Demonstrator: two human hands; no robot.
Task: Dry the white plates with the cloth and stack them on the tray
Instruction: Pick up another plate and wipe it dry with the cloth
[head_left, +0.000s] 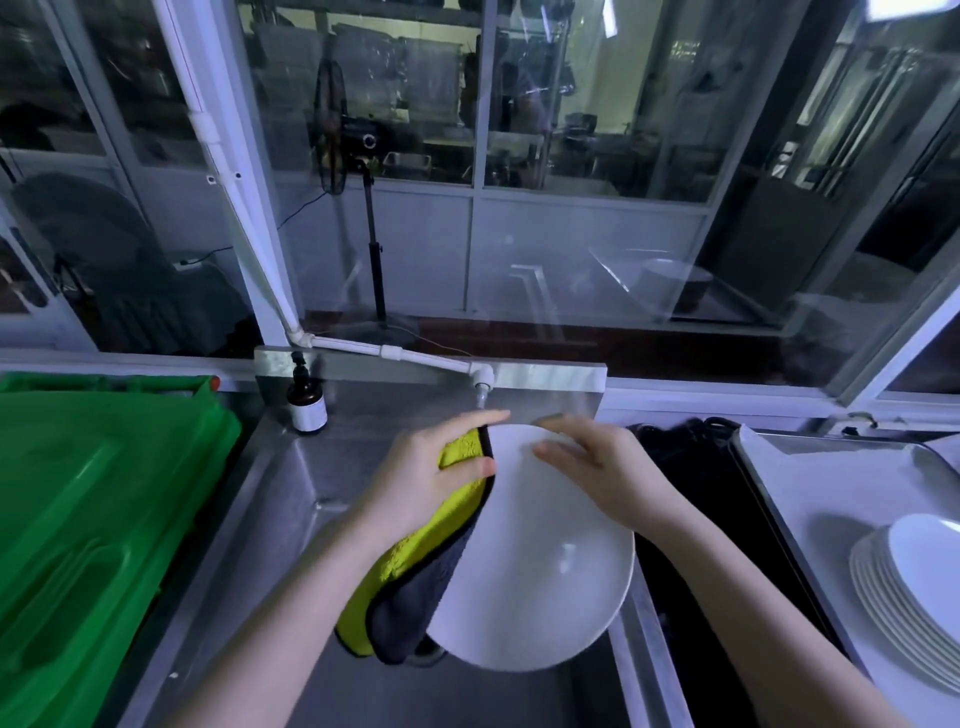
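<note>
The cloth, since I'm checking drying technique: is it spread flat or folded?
Folded: the left hand grips the cloth doubled over the left rim of the plate, yellow and grey sides showing.

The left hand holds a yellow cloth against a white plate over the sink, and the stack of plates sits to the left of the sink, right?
Not quite: the head view shows the stack of plates to the right of the sink, on the tray. The rest holds: the left hand holds the yellow cloth against the white plate.

free: sink floor (291, 519) left | obstacles: tap (481, 396), bottle (306, 408) behind | tray (810, 493): stack (904, 597) probably fills right
</note>
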